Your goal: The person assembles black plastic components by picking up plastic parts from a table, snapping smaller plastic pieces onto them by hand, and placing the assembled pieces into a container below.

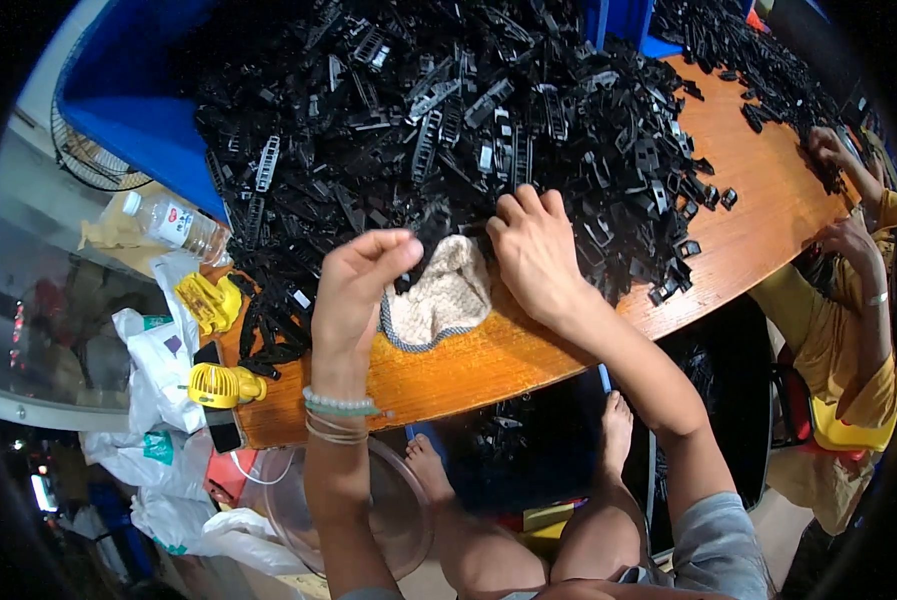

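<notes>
Above the near edge of the pile, my left hand [353, 285] has its thumb and forefinger pinched together. Dark plastic lies right at its fingertips, and whether a piece is in the pinch is hard to make out. My right hand [538, 250] is closed with curled fingers at the front of the heap; its fingertips are hidden. Between the two hands a cream knitted cloth [446, 300] with a blue-grey edge lies on the wooden table [508, 350]. Beyond them spreads a large heap of small black plastic parts [428, 130], some long and slotted.
A blue bin wall [138, 90] borders the heap on the left. Nearby are a clear plastic bottle [183, 228], a yellow clip-like object [208, 302], a small yellow fan [226, 385] and white plastic bags [158, 370]. Another person's hands [833, 150] work at the far right.
</notes>
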Demonstrator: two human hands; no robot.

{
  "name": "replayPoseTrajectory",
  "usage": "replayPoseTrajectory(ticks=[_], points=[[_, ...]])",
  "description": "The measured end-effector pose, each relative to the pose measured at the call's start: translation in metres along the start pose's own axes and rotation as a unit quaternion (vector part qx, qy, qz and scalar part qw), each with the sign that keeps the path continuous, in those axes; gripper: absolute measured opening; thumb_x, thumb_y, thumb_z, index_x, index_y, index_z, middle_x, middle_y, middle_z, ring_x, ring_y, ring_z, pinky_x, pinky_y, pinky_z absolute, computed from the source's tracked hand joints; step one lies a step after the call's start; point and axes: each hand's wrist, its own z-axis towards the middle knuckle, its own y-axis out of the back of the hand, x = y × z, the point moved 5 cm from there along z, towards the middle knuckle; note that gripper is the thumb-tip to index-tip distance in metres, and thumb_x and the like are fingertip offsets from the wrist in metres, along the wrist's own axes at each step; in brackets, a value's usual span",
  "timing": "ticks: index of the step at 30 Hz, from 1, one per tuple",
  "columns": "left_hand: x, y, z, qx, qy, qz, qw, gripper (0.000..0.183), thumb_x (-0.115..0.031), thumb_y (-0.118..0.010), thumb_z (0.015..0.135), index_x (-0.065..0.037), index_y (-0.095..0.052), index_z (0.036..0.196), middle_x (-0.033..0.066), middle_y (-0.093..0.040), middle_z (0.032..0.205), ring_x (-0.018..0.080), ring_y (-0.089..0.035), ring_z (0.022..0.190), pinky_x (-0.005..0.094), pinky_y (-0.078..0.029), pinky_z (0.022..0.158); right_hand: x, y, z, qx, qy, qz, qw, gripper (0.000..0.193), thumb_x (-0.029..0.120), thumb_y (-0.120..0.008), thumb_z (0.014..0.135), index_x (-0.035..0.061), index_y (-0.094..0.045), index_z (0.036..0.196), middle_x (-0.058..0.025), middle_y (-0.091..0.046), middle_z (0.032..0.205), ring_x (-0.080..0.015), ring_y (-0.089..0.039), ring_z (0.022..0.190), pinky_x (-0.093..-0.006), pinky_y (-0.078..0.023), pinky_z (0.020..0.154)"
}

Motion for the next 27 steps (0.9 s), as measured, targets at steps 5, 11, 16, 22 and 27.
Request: replayPoseTrajectory(ticks=[5, 11, 16, 22, 27], points=[[0.013, -0.017, -0.054, 0.008, 0.06, 0.075, 0.995, 0.016, 0.002, -0.073, 0.078, 0.0, -0.065, 0.092, 0.0048, -0.064, 0.094, 0.0089, -0.061, 0.084, 0.0241, -0.05, 0.076, -0.004, 0.004, -0.006, -0.032, -0.012, 0.021, 0.999, 0.006, 0.007, -0.061, 0.076, 0.0045, -0.062, 0.081, -0.008, -0.057, 0.091, -0.0239, -0.051, 0.092, -0.0363, -0.037, 0.079], [0.028, -0.033, -0.105, -0.035, -0.165, 0.469, 0.867, 0.031, -0.003, -0.08, 0.069, 0.0, -0.062, 0.095, 0.0135, -0.059, 0.092, 0.0313, -0.059, 0.09, 0.0373, -0.048, 0.081, 0.004, 0.033, -0.042, -0.012, -0.139, 0.531, 0.835, 0.028, -0.007, -0.062, 0.08, -0.0022, -0.057, 0.107, -0.0131, -0.057, 0.097, -0.0235, -0.063, 0.083, -0.0336, -0.052, 0.072], [0.032, -0.022, -0.109, -0.078, -0.173, 0.459, 0.868, 0.027, -0.001, -0.08, 0.069, -0.001, -0.065, 0.092, 0.012, -0.06, 0.092, 0.0285, -0.057, 0.086, 0.0361, -0.048, 0.076, 0.006, 0.027, -0.087, 0.014, -0.1, 0.447, 0.889, 0.033, -0.003, -0.065, 0.08, -0.0014, -0.057, 0.112, -0.0142, -0.056, 0.096, -0.03, -0.062, 0.087, -0.0362, -0.051, 0.077], [0.033, -0.026, -0.111, -0.072, -0.178, 0.461, 0.866, 0.023, 0.0, -0.078, 0.069, 0.0, -0.067, 0.089, 0.0099, -0.059, 0.088, 0.0265, -0.055, 0.083, 0.0351, -0.047, 0.072, 0.0, 0.03, -0.095, 0.045, -0.102, 0.449, 0.886, 0.027, 0.001, -0.072, 0.073, -0.0009, -0.066, 0.1, -0.0134, -0.062, 0.088, -0.0311, -0.057, 0.083, -0.0368, -0.045, 0.079], [0.033, -0.026, -0.11, -0.066, -0.177, 0.456, 0.87, 0.023, 0.003, -0.077, 0.068, 0.002, -0.067, 0.089, 0.0096, -0.059, 0.086, 0.0245, -0.054, 0.081, 0.033, -0.045, 0.072, 0.01, 0.029, -0.091, 0.109, -0.084, 0.476, 0.868, 0.025, -0.001, -0.072, 0.074, -0.002, -0.068, 0.099, -0.0131, -0.063, 0.088, -0.0298, -0.058, 0.085, -0.0371, -0.047, 0.079]])
